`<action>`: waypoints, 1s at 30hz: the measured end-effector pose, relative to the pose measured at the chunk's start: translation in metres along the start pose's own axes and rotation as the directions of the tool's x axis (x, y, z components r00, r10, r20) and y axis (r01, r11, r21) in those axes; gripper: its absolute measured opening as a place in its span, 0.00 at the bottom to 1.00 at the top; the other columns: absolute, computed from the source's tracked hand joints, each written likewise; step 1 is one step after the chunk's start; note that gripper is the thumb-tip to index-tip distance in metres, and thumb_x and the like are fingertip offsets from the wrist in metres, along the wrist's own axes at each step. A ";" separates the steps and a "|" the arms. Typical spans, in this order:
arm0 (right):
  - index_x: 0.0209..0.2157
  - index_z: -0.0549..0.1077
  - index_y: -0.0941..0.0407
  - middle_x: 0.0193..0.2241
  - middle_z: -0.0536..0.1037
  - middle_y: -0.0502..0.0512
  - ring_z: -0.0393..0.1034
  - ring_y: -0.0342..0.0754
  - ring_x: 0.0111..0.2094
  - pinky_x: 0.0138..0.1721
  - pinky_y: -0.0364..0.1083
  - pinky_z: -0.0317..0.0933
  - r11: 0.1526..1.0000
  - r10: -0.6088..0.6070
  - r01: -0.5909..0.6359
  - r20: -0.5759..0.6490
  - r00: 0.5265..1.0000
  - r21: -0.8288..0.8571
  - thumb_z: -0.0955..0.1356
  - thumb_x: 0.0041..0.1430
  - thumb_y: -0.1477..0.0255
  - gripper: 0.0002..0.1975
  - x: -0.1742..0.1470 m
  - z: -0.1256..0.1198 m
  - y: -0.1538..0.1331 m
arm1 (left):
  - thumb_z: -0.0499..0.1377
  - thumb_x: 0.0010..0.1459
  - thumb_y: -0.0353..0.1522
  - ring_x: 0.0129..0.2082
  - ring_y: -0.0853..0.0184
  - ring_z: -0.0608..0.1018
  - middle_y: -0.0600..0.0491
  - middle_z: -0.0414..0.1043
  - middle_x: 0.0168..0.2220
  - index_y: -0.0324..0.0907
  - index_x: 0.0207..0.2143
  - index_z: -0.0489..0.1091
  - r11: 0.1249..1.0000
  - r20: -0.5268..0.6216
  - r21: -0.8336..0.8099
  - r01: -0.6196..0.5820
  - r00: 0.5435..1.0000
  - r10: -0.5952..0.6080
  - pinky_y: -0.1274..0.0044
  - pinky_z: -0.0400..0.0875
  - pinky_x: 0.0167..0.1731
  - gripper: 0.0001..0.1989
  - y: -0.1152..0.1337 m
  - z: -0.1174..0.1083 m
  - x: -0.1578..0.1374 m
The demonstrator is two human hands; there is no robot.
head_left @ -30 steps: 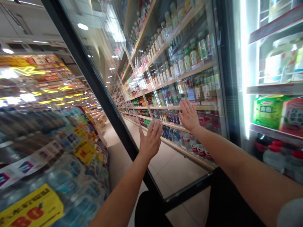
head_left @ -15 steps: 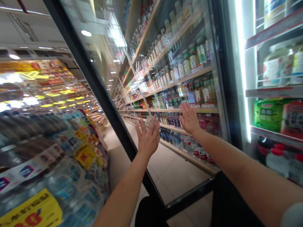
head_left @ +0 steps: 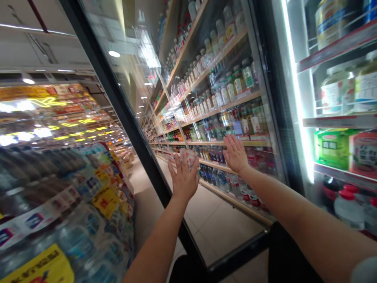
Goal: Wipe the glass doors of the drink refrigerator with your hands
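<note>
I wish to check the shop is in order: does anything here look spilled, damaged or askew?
Nothing stands out; I see no spill or damage. The glass door slants, but the light strip slants too, probably from the camera's angle.

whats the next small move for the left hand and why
Probably a short slide across the glass door: the left hand is spread over what looks like a pale crumpled cloth, apparently against the door, while the right hand lies open, seemingly on the glass too, and could steady it.
</note>
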State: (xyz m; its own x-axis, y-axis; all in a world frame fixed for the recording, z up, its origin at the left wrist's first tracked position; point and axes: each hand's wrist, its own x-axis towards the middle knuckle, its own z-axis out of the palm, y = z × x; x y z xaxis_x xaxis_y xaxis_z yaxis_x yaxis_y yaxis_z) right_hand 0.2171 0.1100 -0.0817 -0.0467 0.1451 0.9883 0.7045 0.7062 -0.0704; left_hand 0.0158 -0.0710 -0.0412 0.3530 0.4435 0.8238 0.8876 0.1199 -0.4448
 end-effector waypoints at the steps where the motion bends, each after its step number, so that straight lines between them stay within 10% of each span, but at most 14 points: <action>1: 0.71 0.50 0.56 0.70 0.57 0.60 0.44 0.54 0.72 0.70 0.61 0.43 1.000 0.001 -0.001 0.002 1.000 0.004 0.57 0.70 0.65 0.31 0.000 0.000 0.000 | 0.63 0.58 0.34 0.71 0.39 0.41 0.41 0.37 0.73 0.50 0.68 0.58 1.000 -0.001 0.001 -0.001 1.000 0.001 0.39 0.41 0.63 0.36 -0.001 0.000 0.001; 7: 0.71 0.49 0.55 0.70 0.57 0.60 0.44 0.54 0.72 0.69 0.61 0.45 1.000 0.007 -0.007 0.002 1.000 -0.003 0.57 0.71 0.66 0.31 0.000 -0.001 -0.002 | 0.59 0.60 0.35 0.72 0.44 0.47 0.33 0.43 0.71 0.33 0.72 0.38 0.997 -0.034 -0.017 0.080 0.996 -0.081 0.46 0.39 0.67 0.45 -0.001 0.002 0.010; 30: 0.72 0.47 0.55 0.70 0.57 0.60 0.44 0.53 0.72 0.70 0.60 0.43 1.000 -0.011 0.011 -0.007 1.000 -0.002 0.57 0.71 0.66 0.31 0.000 0.001 -0.001 | 0.57 0.65 0.43 0.72 0.45 0.49 0.34 0.50 0.70 0.31 0.71 0.48 0.994 -0.104 0.008 0.112 0.988 -0.111 0.50 0.43 0.68 0.40 0.006 0.018 -0.004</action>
State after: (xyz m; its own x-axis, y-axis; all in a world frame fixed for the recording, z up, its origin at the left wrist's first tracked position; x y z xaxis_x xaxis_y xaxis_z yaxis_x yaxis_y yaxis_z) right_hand 0.2164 0.1100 -0.0814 -0.0495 0.1331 0.9899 0.7052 0.7065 -0.0597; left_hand 0.0139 -0.0560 -0.0533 0.2815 0.3323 0.9002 0.9191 0.1761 -0.3524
